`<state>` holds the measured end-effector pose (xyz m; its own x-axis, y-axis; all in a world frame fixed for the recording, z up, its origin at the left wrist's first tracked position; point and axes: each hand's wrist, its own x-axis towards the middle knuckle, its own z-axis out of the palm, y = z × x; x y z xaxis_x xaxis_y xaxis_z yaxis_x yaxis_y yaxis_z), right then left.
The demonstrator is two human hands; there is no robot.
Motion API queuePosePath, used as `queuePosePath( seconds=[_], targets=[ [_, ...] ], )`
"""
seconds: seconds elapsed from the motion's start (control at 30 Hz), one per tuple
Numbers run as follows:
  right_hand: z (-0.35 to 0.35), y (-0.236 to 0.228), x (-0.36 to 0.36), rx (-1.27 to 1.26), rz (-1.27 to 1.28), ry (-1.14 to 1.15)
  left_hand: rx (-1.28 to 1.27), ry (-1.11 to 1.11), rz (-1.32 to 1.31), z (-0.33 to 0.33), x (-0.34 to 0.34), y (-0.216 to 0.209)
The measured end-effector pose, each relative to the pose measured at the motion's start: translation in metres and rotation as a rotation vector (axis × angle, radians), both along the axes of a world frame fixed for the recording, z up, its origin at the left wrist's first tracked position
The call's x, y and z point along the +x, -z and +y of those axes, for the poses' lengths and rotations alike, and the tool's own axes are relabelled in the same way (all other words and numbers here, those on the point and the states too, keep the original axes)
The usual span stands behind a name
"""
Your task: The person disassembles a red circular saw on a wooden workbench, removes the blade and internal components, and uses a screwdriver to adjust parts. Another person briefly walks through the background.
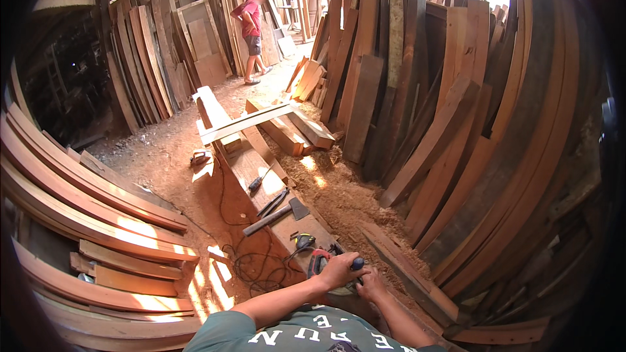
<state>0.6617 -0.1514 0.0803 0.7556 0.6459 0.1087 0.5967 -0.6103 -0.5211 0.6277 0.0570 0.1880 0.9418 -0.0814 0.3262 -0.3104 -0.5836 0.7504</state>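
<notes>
At the near end of a long wooden beam (244, 163), both my hands are at a red and black power tool (317, 262) with a dark blue knob (357, 264). My left hand (338, 271) is closed on the tool beside that knob. Close on its right, my right hand (372, 285) has its fingers curled in against the tool, their tips partly hidden. A yellow and black tape measure (303, 242) lies just beyond my left hand. Farther along the beam rest a hatchet (277, 215), dark pliers (272, 202) and a small dark-handled tool (256, 183).
A light board (248, 123) lies across the beam's far end. Black cable (261, 268) coils on the floor at left, and another power tool (201, 157) sits farther off. Stacked planks (98, 202) line the left; tall boards (450, 156) lean at right. A person (250, 32) stands far off.
</notes>
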Motion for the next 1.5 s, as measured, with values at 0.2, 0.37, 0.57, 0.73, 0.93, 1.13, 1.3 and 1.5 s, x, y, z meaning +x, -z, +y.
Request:
queuePosePath(
  seconds=[0.2,0.37,0.57,0.73,0.93,1.13,1.3,1.5],
  targets=[
    [0.013,0.018,-0.010,0.122,-0.071,0.081,-0.020,-0.082,-0.037,-0.007,-0.001,0.005],
    [0.012,0.024,-0.009,0.153,-0.106,0.091,0.001,-0.112,-0.015,-0.011,-0.004,0.005],
    [0.008,0.025,-0.002,0.196,0.048,0.104,0.010,-0.144,-0.043,-0.011,-0.008,0.007],
    [0.007,0.008,0.004,0.146,0.139,0.054,0.073,-0.179,-0.007,-0.013,-0.011,0.017],
    [0.007,0.016,0.011,0.095,0.150,0.053,0.066,-0.213,0.021,-0.017,-0.003,0.005],
    [0.010,0.017,0.004,0.138,0.033,0.022,-0.007,-0.256,0.013,-0.016,-0.013,-0.003],
    [0.018,0.001,0.001,0.194,-0.035,-0.036,-0.269,-0.304,0.090,-0.001,-0.014,-0.048],
    [0.008,0.000,0.002,0.059,-0.071,-0.055,-1.036,-0.051,0.526,0.048,0.001,-0.149]
  ],
)
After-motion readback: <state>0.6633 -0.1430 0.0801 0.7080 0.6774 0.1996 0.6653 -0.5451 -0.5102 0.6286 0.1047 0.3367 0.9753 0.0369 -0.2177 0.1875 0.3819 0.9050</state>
